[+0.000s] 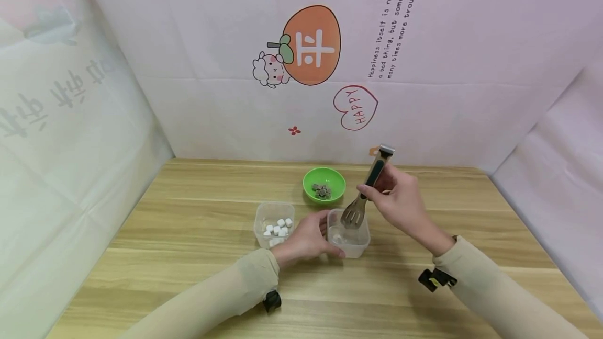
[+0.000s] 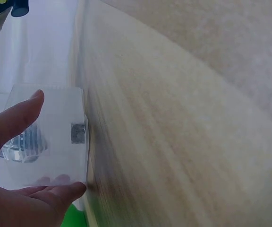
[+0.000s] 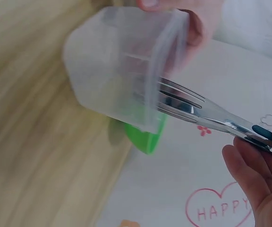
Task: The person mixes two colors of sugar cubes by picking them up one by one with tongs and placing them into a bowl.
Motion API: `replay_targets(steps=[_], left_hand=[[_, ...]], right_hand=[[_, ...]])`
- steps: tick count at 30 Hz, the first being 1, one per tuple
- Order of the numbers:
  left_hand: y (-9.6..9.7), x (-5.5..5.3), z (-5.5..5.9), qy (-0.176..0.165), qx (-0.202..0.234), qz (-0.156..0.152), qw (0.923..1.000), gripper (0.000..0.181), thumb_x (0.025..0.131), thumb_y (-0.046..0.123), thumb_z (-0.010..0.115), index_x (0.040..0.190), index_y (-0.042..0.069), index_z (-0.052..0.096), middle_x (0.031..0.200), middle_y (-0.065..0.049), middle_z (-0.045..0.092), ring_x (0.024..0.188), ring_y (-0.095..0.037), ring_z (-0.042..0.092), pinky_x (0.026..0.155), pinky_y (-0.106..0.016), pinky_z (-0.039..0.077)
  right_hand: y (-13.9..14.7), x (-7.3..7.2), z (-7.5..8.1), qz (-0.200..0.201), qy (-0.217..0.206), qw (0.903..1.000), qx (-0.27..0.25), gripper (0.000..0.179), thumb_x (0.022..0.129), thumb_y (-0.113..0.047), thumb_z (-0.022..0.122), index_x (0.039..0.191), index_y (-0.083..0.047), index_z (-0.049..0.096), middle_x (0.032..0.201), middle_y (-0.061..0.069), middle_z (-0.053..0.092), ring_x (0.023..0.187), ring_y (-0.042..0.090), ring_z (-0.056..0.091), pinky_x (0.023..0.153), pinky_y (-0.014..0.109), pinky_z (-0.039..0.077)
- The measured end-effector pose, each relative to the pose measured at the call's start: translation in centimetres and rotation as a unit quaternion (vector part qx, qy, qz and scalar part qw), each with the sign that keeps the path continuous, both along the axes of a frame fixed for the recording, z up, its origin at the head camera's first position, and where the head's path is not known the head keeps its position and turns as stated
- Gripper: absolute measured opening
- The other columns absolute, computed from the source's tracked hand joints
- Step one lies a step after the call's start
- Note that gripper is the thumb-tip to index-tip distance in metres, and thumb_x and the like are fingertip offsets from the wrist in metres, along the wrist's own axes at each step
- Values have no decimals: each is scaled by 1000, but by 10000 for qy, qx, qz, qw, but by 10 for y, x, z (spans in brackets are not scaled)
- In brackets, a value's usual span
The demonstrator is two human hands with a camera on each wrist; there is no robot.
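Note:
My left hand (image 1: 311, 237) holds a clear plastic container (image 1: 356, 249) by its side, thumb at the near side and fingers round the far side. In my right hand (image 1: 398, 198) is a pair of metal tongs (image 3: 211, 118) with dark grip inlays, its slotted heads (image 1: 353, 216) pointing down inside that container. A small grey cube (image 2: 78, 133) shows through the container wall in the left wrist view, low near the tabletop. Behind the container stands a green bowl (image 1: 308, 179) with several grey-brown cubes (image 1: 322, 191).
Left of my left hand, a second clear container (image 1: 259, 226) holds several white cubes (image 1: 276, 229). Everything stands on a wood-grain table (image 1: 198, 213). A printed white cloth (image 1: 212, 119) rises behind the table's back edge, with cloth along both sides too.

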State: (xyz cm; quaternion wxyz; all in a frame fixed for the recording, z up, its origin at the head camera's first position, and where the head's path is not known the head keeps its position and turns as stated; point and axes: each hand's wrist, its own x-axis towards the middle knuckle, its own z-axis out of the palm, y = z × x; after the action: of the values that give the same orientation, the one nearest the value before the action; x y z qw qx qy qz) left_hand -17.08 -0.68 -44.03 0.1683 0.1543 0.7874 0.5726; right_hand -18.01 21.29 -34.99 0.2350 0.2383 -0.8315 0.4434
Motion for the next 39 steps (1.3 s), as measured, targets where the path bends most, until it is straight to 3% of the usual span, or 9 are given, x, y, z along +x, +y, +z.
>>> replay_targets(steps=[4, 11, 19, 25, 39], left_hand=[[0, 0, 0, -31, 39, 21, 10000, 100, 66, 1, 98, 152, 1, 48, 146, -13, 61, 135, -27, 57, 117, -40, 45], [0, 1, 1, -6, 117, 16, 9999, 99, 66, -1, 98, 152, 0, 49, 145, -15, 62, 135, -29, 58, 116, -40, 45], [1, 0, 0, -5, 114, -10, 9999, 99, 65, -1, 98, 151, -1, 49, 145, -16, 62, 135, -31, 58, 116, -40, 45], [0, 0, 0, -28, 115, 20, 9999, 98, 65, -1, 98, 151, -2, 49, 145, -17, 61, 135, -31, 58, 117, -41, 45], [0, -1, -1, 12, 135, -9, 9999, 98, 65, -2, 99, 150, -2, 50, 146, -19, 60, 136, -31, 57, 116, -39, 46]], right_hand=[[2, -3, 12, -104, 64, 9999, -62, 34, 87, 3, 84, 118, -1, 69, 78, 4, 73, 63, 16, 69, 55, 18, 57], [0, -12, 27, -290, 46, 9994, -158, 20, 91, -3, 83, 104, 1, 68, 80, 7, 73, 66, 15, 69, 59, 17, 58], [-8, -32, 37, -480, -26, 9984, -283, 26, 93, -9, 82, 114, -2, 69, 86, 9, 75, 71, 14, 71, 62, 18, 59], [-16, -50, 34, -551, -59, 9975, -427, 32, 93, -9, 81, 123, -4, 70, 90, 9, 75, 72, 17, 70, 62, 18, 59], [-30, -89, 12, -773, -34, 9965, -325, 16, 93, -6, 80, 98, 0, 67, 79, 10, 71, 66, 21, 64, 56, 17, 51]])
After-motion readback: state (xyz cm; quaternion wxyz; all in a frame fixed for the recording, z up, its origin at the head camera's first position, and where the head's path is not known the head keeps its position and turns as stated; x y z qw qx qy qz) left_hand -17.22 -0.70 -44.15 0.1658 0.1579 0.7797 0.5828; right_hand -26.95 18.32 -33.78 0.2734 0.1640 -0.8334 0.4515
